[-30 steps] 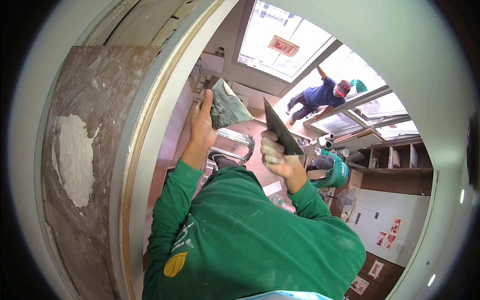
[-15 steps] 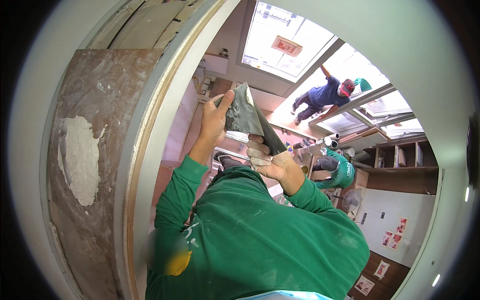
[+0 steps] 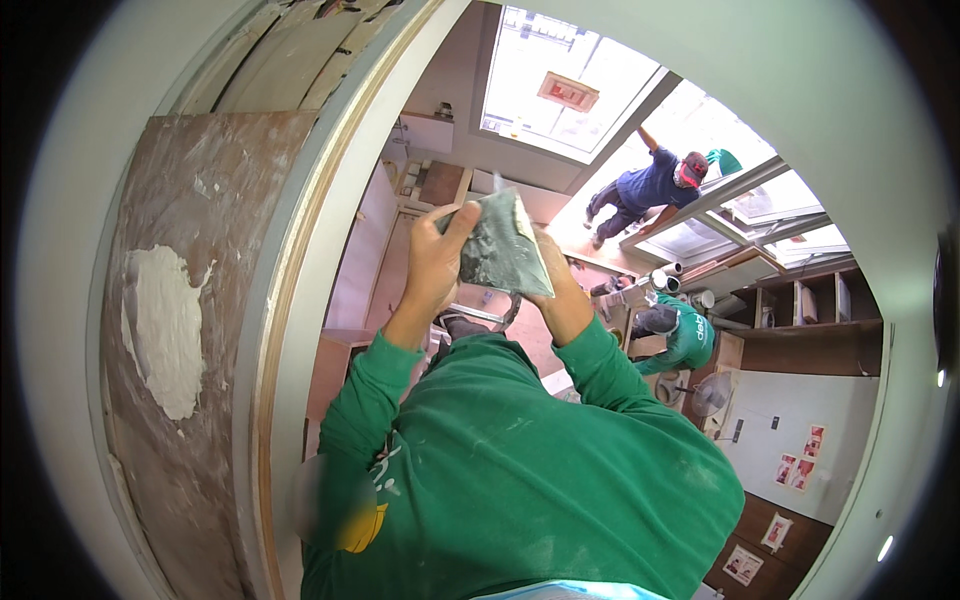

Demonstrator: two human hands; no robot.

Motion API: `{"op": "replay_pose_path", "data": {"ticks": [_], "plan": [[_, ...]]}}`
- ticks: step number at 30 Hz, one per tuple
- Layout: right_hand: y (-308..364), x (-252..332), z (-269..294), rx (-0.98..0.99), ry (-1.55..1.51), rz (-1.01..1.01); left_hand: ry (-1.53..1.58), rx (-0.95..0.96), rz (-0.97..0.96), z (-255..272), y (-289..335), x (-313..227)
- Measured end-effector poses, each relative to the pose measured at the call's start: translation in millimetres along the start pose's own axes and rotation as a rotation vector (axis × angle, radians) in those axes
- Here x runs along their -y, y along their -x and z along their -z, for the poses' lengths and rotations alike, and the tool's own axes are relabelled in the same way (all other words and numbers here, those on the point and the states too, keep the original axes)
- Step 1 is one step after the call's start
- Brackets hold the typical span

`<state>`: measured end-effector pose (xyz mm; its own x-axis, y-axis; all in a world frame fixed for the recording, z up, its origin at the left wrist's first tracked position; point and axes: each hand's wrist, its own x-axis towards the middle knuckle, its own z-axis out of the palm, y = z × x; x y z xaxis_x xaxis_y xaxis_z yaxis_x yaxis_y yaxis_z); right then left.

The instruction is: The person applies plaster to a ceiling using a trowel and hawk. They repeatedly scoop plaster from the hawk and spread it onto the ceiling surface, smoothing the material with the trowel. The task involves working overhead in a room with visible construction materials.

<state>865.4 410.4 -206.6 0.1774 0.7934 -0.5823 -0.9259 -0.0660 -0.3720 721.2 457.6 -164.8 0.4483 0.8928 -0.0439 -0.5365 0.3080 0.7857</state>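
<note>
My left hand [image 3: 436,258] is closed on the left edge of a flat, dark putty scraper [image 3: 500,245], thumb over its front face. White smears mark the blade, and a thick strip of putty lies along its right edge. My right hand [image 3: 560,287] is raised behind that right edge; its fingers are mostly hidden by the blade. Half a second ago it gripped a second dark blade, now nearly all out of sight. On the left, a brown board [image 3: 235,190] carries a large mound of white putty [image 3: 168,330].
A pale frame edge [image 3: 275,330] runs between me and the board. Down below, one person in dark blue [image 3: 650,188] stands by the windows, and another in green [image 3: 690,338] bends near a fan [image 3: 711,394]. Shelves [image 3: 790,305] line the right side.
The left hand's scraper has turned its broad face toward me. My right hand has moved up and right, behind the blade, so its fingers and second blade are now hidden.
</note>
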Motion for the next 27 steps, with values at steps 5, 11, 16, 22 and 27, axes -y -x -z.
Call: {"op": "replay_pose_path", "data": {"ticks": [5,11,16,22,27], "plan": [[5.0,10.2,-2.7,0.012,0.313,0.822,0.215,-0.248,-0.035,17.5,-2.2,9.6],[35.8,-6.6,-12.7,-0.068,0.634,1.216,0.177,-0.265,-0.058,28.3,-9.5,28.3],[55.0,-26.0,-11.7,0.029,0.793,1.36,0.175,-0.252,-0.046,24.3,-8.8,27.1],[60.4,-21.3,-15.4,0.233,1.288,1.251,0.212,-0.228,-0.012,19.7,-9.8,20.8],[28.3,20.8,31.9,0.045,0.853,0.641,0.775,0.025,0.405,39.3,-0.3,2.6]]}}
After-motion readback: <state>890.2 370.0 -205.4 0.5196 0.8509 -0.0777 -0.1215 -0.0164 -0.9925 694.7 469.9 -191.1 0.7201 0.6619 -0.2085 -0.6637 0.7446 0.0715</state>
